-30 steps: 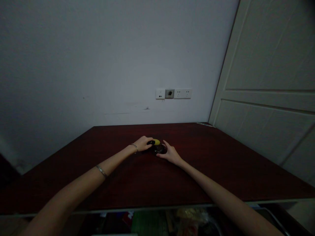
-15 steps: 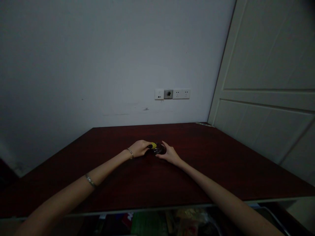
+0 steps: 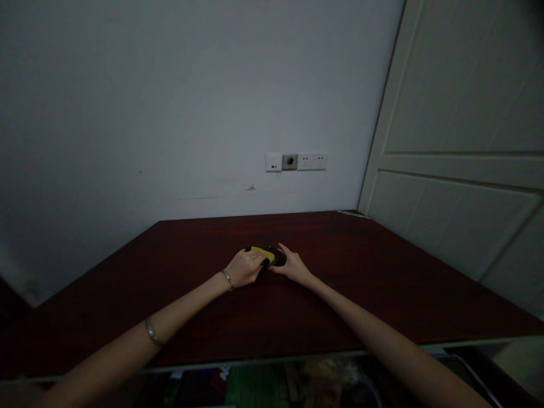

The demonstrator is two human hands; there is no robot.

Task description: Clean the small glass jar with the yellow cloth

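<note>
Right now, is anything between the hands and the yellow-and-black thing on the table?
No, nothing visible. The left hand grips the yellow-and-black thing; the right hand touches its dark end.

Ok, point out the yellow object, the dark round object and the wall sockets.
yellow object (image 3: 257,250), head view, its yellow upper surface.
dark round object (image 3: 277,258), head view, its shiny top.
wall sockets (image 3: 296,161), head view, middle of the plate row.

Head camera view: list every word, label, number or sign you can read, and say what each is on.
Nothing here can be read as text.
On the wall socket plates: tiny marks, too small to read.
On the packages below the table edge: a white mark on red, too blurred to read.
On the yellow and black object under the left hand and right hand: no lettering visible.
</note>
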